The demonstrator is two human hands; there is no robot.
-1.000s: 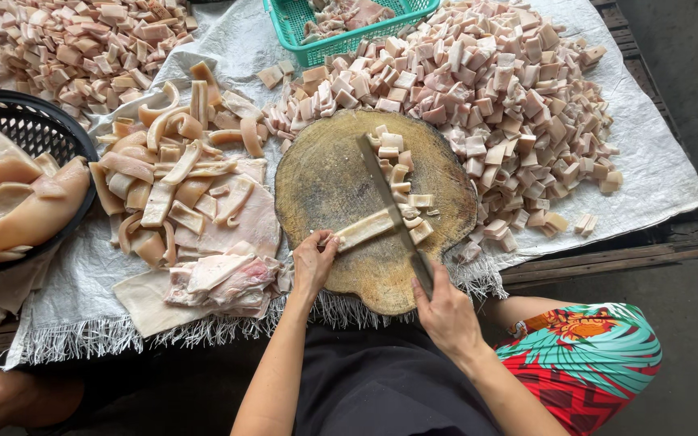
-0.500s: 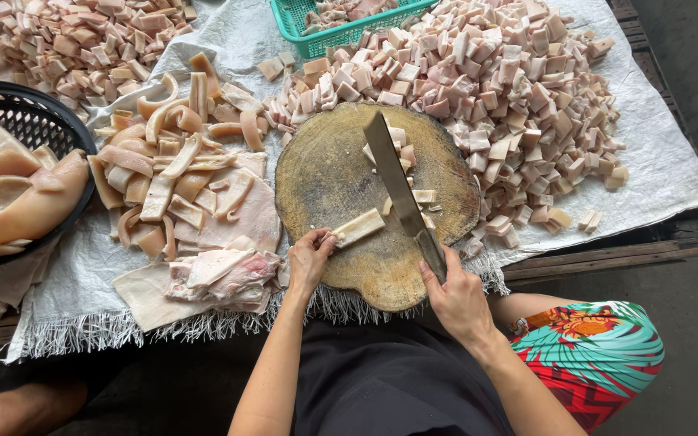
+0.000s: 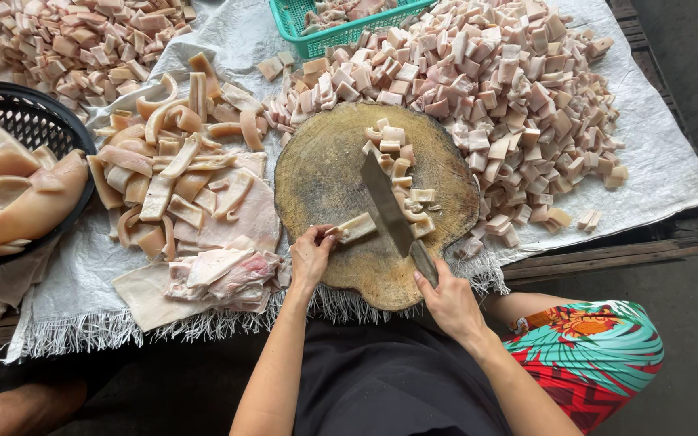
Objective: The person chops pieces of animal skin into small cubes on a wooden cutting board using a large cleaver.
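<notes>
On a round wooden chopping block (image 3: 325, 173) my left hand (image 3: 311, 257) pinches the near end of a short pale strip of pork skin (image 3: 355, 228). My right hand (image 3: 448, 300) grips the handle of a long cleaver (image 3: 385, 202), whose blade lies across the strip's far end. Several cut cubes (image 3: 401, 165) lie on the block just right of the blade.
A large heap of cut cubes (image 3: 510, 97) covers the white cloth at the right. Long uncut strips (image 3: 179, 182) lie left of the block. A black basket (image 3: 38, 121) holds big slabs at far left. A green basket (image 3: 325, 24) stands at the top. Another cube pile (image 3: 74, 40) is top left.
The strip has grown shorter as the cleaver chopped along it. The blade has moved left toward my left hand, and more cubes lie to its right.
</notes>
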